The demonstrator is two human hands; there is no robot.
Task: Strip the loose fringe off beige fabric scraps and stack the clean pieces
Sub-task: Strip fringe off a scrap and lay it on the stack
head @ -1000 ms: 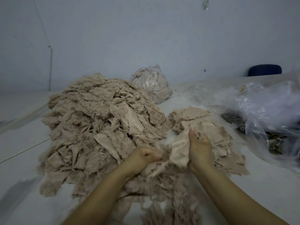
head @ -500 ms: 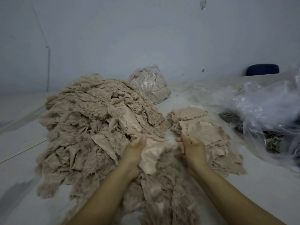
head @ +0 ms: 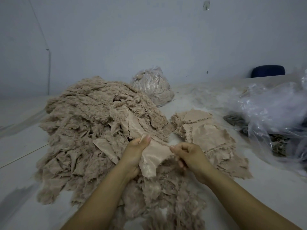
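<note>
— What were the hands doing?

— The left hand (head: 134,151) gripped a beige fabric scrap (head: 153,157), thumb laid over its upper edge and fingers curled under it. The right hand (head: 188,156) had its fingers curled, thumb and forefinger pinching the scrap's right edge, where the frayed fringe (head: 167,142) ran along the top.

— And where was that scrap?

— Held up between the two hands, just above the near end of the big pile, its lower corner hanging down between the wrists.

— What lay around them?

— Directly beneath and toward the near edge sat a fluffy heap of loose fringe (head: 166,201). To the left and stretching farther back rose the large pile of unstripped scraps (head: 93,123), furry at the top and with flat folded pieces showing lower down. Just right of the right hand lay the stack of clean pieces (head: 207,135), flatter and lower, touching the big pile at its left side.

— Anything beyond that?

— At the far side, behind the pile, stood a tied clear bag of beige scraps (head: 152,87). At the right, crumpled clear plastic sheeting (head: 269,110) covered some darker material that I could not make out. All of it rested on a pale desk (head: 21,143), with a dark blue chair back (head: 268,73) at the far right against the grey wall (head: 132,39).
</note>
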